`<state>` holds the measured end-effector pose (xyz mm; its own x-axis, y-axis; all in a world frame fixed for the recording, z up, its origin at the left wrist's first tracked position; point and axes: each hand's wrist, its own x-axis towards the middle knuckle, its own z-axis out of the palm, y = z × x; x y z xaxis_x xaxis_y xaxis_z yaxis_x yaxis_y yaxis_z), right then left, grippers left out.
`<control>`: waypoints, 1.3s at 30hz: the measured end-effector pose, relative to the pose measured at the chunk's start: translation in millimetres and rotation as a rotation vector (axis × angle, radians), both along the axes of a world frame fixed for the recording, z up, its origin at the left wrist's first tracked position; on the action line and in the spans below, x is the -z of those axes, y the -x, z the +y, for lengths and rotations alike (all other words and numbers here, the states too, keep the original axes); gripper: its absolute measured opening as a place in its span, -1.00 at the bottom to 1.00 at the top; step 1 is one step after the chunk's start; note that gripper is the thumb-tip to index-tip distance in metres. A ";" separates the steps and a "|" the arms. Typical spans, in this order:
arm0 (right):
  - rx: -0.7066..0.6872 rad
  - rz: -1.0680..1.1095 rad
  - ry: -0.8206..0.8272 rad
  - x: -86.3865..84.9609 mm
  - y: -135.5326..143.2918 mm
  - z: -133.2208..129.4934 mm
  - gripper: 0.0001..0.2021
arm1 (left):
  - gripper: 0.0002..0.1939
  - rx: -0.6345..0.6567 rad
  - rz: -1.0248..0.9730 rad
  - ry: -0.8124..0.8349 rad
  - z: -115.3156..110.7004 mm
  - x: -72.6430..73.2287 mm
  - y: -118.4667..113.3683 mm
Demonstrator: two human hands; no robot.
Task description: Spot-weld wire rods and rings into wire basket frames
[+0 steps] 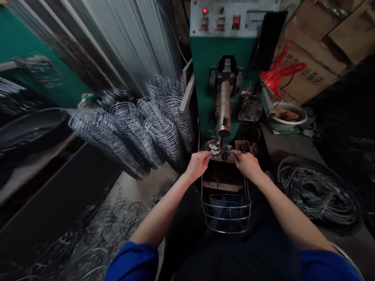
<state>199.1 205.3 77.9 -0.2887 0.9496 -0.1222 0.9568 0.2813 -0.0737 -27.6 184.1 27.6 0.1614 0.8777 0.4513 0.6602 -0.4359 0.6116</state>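
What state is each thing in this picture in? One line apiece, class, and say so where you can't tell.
Left hand: pinched on thin wire
Right hand: pinched on thin wire
Wire basket: hanging below the hands
Left indicator light: lit red
Red switch: on or off, cannot tell
Fan: spinning or not, cannot tell
Wire stacks: leaning
Red bag: crumpled
Wire coils: loosely heaped

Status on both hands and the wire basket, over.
Left hand, right hand: both pinching wire basket near top. Basket's lower part below hands. Metal cylinder just beyond them.
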 end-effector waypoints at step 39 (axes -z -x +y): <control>0.002 0.216 -0.019 5.2 -2.2 13.1 -0.62 | -0.77 0.012 0.048 0.040 7.1 -16.4 3.7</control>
<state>201.4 218.4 72.7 -0.3040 0.9518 -0.0398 0.9201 0.2825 -0.2714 -31.2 191.1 43.9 0.1925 0.8926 0.4077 0.6839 -0.4200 0.5966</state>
